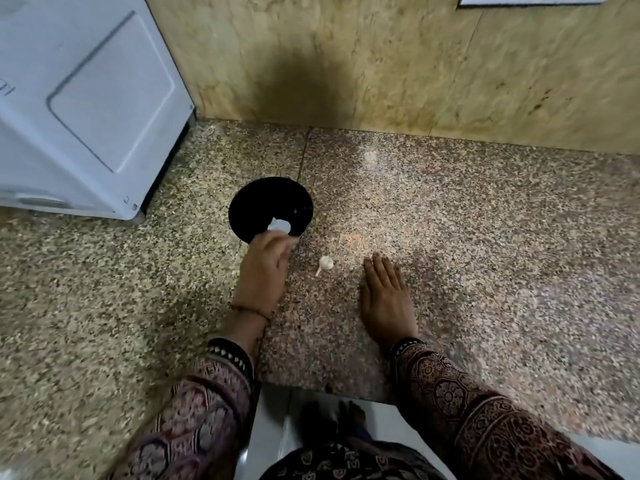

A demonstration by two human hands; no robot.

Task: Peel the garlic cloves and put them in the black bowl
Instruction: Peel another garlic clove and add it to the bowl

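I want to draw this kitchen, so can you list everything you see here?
bowl: one, black, on counter near the appliance.
white garlic piece: one, white, over the bowl at left fingertips; grip blurred.
garlic with stem: one, off-white, on counter between hands.
counter: one, speckled brown.
appliance: one, white, far left.
wall: one, beige, behind.
left hand: one, reaching to bowl.
right hand: one, flat on counter.
sleeves: two, patterned maroon.

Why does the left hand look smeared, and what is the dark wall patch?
Head view: the left hand is motion-blurred at the rim of the black bowl, while the right hand lies sharp; the wall patch looks like a cast shadow.
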